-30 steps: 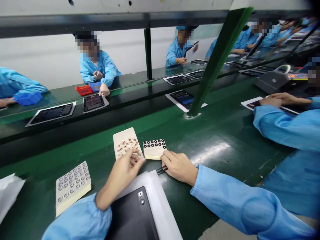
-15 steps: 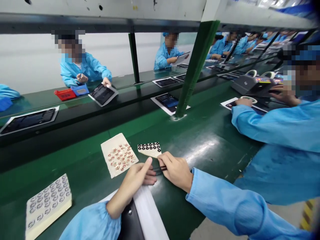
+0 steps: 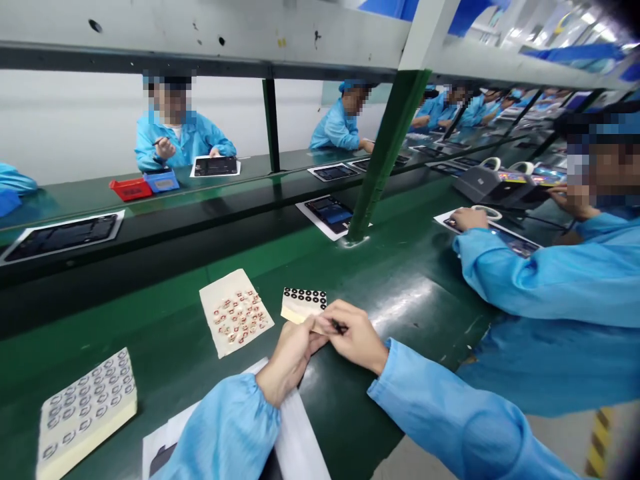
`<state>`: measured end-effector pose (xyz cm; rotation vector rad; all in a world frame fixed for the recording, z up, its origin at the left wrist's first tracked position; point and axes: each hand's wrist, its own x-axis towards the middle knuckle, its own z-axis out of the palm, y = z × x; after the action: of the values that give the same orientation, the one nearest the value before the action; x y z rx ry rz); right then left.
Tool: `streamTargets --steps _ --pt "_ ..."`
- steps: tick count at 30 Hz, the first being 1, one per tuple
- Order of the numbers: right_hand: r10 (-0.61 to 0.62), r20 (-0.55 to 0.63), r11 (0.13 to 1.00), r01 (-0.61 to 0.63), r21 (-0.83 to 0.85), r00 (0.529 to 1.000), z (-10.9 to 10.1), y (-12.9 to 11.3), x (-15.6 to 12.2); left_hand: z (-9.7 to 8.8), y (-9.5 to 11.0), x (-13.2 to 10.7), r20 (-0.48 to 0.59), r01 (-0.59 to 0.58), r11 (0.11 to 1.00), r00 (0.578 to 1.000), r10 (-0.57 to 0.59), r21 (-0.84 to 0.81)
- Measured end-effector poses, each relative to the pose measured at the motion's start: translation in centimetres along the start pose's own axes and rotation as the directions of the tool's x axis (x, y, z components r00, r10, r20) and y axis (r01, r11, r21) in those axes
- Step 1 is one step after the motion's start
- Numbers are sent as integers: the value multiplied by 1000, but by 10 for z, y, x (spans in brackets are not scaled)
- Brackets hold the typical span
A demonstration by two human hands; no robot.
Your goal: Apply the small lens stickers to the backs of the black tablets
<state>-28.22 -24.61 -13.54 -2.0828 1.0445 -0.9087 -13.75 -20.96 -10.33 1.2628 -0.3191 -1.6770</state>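
A small cream sticker sheet point(image 3: 303, 307) with rows of black rings lies on the bench in front of both hands. My left hand point(image 3: 293, 353) is closed at its near edge, thumb against fingers; the exact contact is partly hidden. My right hand point(image 3: 357, 337) is closed around dark tweezers point(image 3: 340, 327), with its fingertips meeting those of my left hand at the sheet's near right corner. Left of them lies a cream sheet point(image 3: 216, 300) covered with small red-marked pieces. Under my left forearm are a white sheet point(image 3: 303, 433) and a dark panel, mostly covered by the sleeve.
A thick pad of grey-printed labels point(image 3: 87, 413) stands at the front left. A green post point(image 3: 387, 153) rises from the bench. Beyond it are panels on white sheets point(image 3: 63, 237) and red point(image 3: 131, 189) and blue bins. A co-worker's sleeve point(image 3: 545, 273) is close on the right.
My left hand has moved right and forward, its open fingers closing at the sticker sheet beside my right hand. The ring sheet has shifted slightly right. The co-worker opposite has laid a panel down.
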Motion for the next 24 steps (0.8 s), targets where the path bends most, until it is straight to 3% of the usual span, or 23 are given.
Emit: streamTargets --steps 3,7,13,16,18,20,22,24 --pt "190 -1 980 -190 51 982 -11 12 12 3 -2 3 -20 22 1000 1000 -21 6" --pt "287 88 951 -294 90 954 -18 24 20 2 -1 2 -1 61 997 998 -62 47" --pt "432 286 826 -503 255 855 -29 31 26 2 2 -4 47 115 986 992 -121 119" --pt "486 293 787 -558 264 823 -33 35 32 3 2 -6 50 114 984 991 -122 141" --pt "528 173 788 -555 267 832 -34 39 36 6 -1 -5 41 109 983 992 -116 147" --pt "542 -59 817 -509 273 839 -35 43 41 12 -4 -3 35 104 982 993 -111 155" --pt "501 -292 861 -435 263 815 -38 42 41 18 -6 -5 56 96 981 993 -107 167" --pt "433 -413 901 -366 234 801 -39 34 34 17 -5 -16 104 89 978 989 -109 187"
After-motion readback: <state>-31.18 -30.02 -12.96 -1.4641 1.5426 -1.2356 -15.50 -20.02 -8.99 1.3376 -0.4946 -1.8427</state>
